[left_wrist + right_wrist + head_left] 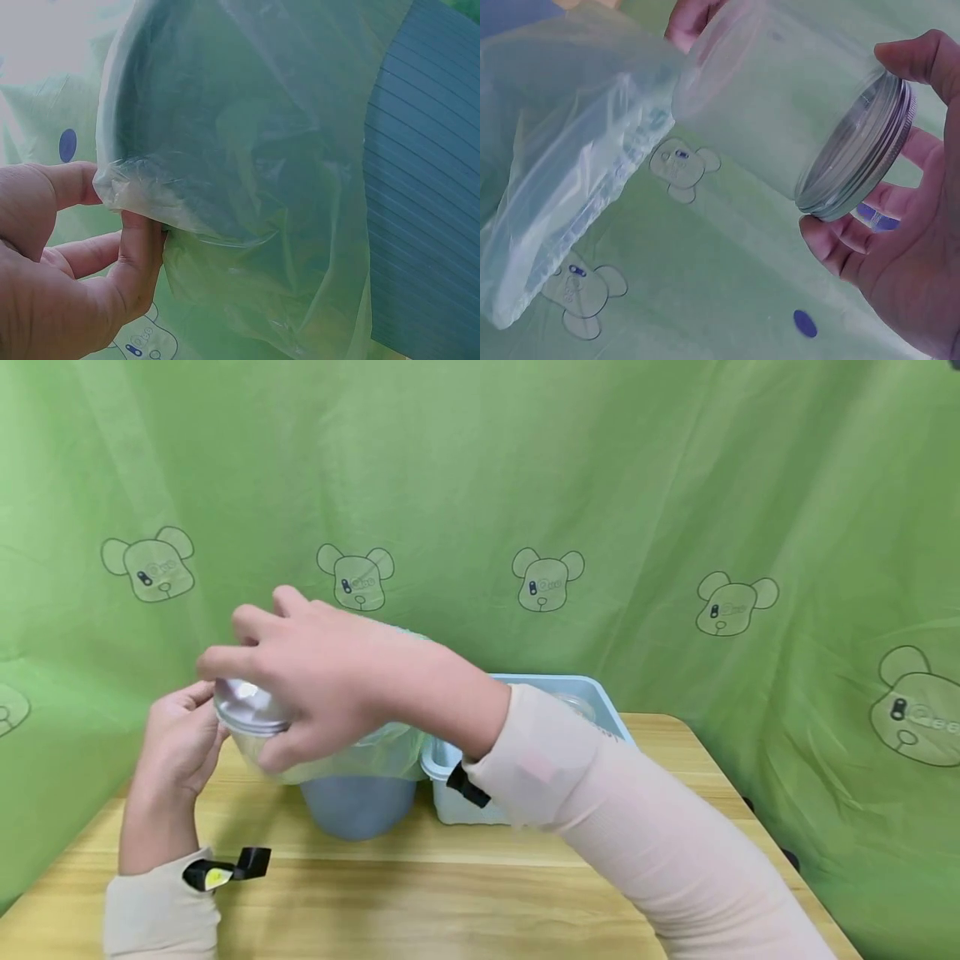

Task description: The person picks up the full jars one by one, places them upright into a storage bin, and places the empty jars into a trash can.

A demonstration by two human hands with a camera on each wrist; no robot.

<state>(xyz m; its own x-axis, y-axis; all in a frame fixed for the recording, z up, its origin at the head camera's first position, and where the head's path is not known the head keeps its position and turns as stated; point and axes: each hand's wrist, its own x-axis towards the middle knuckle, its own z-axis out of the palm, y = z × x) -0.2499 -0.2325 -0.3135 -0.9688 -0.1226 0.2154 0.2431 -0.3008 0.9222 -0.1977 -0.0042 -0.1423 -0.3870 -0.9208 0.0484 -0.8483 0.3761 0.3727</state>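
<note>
My right hand (322, 672) grips a clear jar (739, 97) by its silver screw lid (247, 706), thumb on one side and fingers on the other. The jar is tilted, its base toward the lined bin in the right wrist view. My left hand (82, 262) pinches the edge of a thin, pale green plastic bag (277, 172) at the rim, between thumb and fingers. That bag lines a blue bin (360, 806) and hangs over its outside; ribs show on the bin wall in the left wrist view. My right hand partly hides the bin's mouth in the head view.
Right of the bin stands a light blue basket (468, 810), partly behind my right forearm, with a clear round container (577, 703) inside. Both stand on a wooden table (420, 902). A green curtain (465, 468) with bear-head prints surrounds the table's back and sides.
</note>
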